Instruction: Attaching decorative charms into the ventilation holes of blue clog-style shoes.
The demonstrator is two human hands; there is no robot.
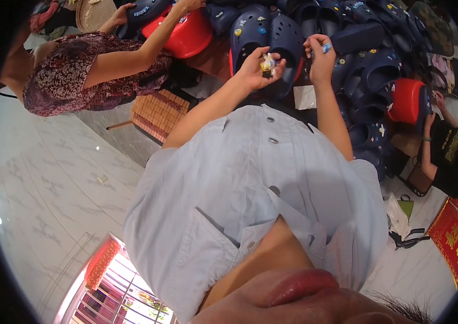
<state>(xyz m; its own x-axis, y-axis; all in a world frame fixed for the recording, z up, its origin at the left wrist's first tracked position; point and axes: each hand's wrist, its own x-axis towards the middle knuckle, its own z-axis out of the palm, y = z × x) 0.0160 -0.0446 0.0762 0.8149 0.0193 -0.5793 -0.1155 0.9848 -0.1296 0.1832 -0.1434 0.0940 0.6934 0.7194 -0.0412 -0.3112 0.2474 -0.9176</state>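
Palm up, my left hand [258, 69] cups a few small white-and-yellow shoe charms [268, 63] in its curled fingers. My right hand [320, 54] is closed, pinching a small light-blue charm [325, 48] between thumb and fingers. Just beyond my left hand is a pair of dark-blue clogs; the left clog [249, 33] has several charms on it, while the right clog [285, 38] shows none that I can make out. Red edges of something show beneath this pair. A small white packet [305, 98] lies between my forearms.
Many more dark-blue clogs [372, 70] are heaped at the right and far side. On the left, a co-worker's arm [132, 62] reaches over a red basin [181, 35]. Another red basin [405, 100] and a person in black [449, 156] are at the right. A slatted chair [159, 112] stands at left.
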